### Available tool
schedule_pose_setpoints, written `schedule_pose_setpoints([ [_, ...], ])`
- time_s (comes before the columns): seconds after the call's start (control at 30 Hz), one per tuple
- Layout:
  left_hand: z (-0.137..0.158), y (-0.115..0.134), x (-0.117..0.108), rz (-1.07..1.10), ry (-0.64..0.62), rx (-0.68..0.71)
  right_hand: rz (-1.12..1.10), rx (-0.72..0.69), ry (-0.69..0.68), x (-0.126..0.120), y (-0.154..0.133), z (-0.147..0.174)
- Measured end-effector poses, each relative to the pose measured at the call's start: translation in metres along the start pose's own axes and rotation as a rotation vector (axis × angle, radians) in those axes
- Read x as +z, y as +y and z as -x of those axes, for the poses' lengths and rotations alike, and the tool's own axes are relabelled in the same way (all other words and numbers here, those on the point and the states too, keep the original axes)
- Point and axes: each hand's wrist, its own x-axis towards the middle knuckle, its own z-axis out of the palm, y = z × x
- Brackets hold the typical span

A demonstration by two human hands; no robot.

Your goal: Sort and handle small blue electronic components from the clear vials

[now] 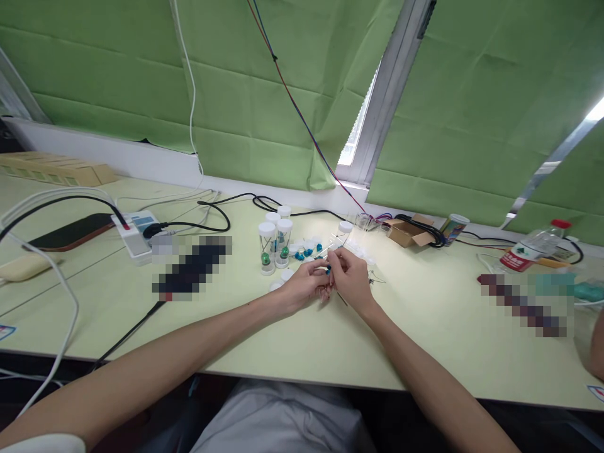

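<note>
My left hand (pixel 304 286) and my right hand (pixel 350 277) meet over the middle of the table, fingers closed. Between their fingertips shows a small blue part (pixel 329 270), which the right fingers pinch. A clear plastic piece (pixel 323 294), apparently a tube, pokes out under my left fingers; its full shape is hidden. Just beyond the hands lie several loose blue parts (pixel 306 253) with thin wire leads. To their left stand several clear tubes with white caps (pixel 267 248), and green parts (pixel 284 253) are inside some. Another capped tube (pixel 345 230) stands behind my right hand.
A power strip (pixel 136 238) with cables and a dark phone (pixel 73 231) lie at the left. An open cardboard box (pixel 409 231) and a printed can (pixel 455 229) stand at the back right. Farther right is a red-capped bottle (pixel 533 248). Part of another person's arm (pixel 598 343) shows at the right edge.
</note>
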Motion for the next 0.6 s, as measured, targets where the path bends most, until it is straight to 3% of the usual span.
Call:
schedule_pose_setpoints([
  [0.6, 0.0000, -0.0011, -0.0004, 0.034, 0.020, -0.007, 0.016, 0.003, -0.003, -0.0001, -0.0010, -0.0005],
])
